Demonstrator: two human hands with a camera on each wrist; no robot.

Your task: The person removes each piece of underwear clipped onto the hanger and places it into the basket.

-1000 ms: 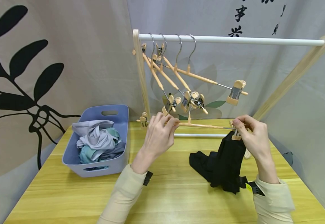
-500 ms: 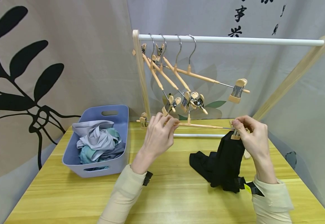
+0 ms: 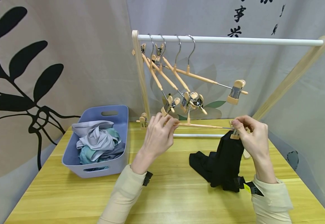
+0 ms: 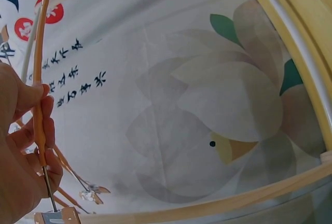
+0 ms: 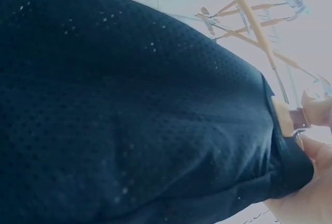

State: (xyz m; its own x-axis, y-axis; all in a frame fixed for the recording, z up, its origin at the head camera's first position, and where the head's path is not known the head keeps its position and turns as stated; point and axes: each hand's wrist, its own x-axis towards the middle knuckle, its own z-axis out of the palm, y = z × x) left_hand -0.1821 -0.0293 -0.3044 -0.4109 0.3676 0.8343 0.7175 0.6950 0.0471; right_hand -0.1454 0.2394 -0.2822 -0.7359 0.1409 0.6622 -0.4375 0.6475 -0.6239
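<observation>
My left hand (image 3: 160, 135) grips the wooden bar of a clip hanger (image 3: 199, 125); the left wrist view shows thumb and fingers curled around the bar (image 4: 39, 125). A clip (image 3: 143, 120) at the hanger's left end holds nothing. My right hand (image 3: 253, 133) pinches the clip (image 3: 235, 136) at the other end. From that clip a black garment (image 3: 225, 165) hangs by one edge, its lower part bunched on the table. Filling much of the right wrist view, the garment's cloth (image 5: 145, 105) looks finely perforated, with the wooden clip (image 5: 282, 116) at its hem.
Several clip hangers (image 3: 201, 77) hang from the white rail (image 3: 249, 40) of a wooden rack just beyond my hands. At the left, a blue basket (image 3: 123, 124) holds grey and teal clothes (image 3: 98, 140). A printed curtain (image 3: 95, 62) stands behind the wooden table (image 3: 179, 199).
</observation>
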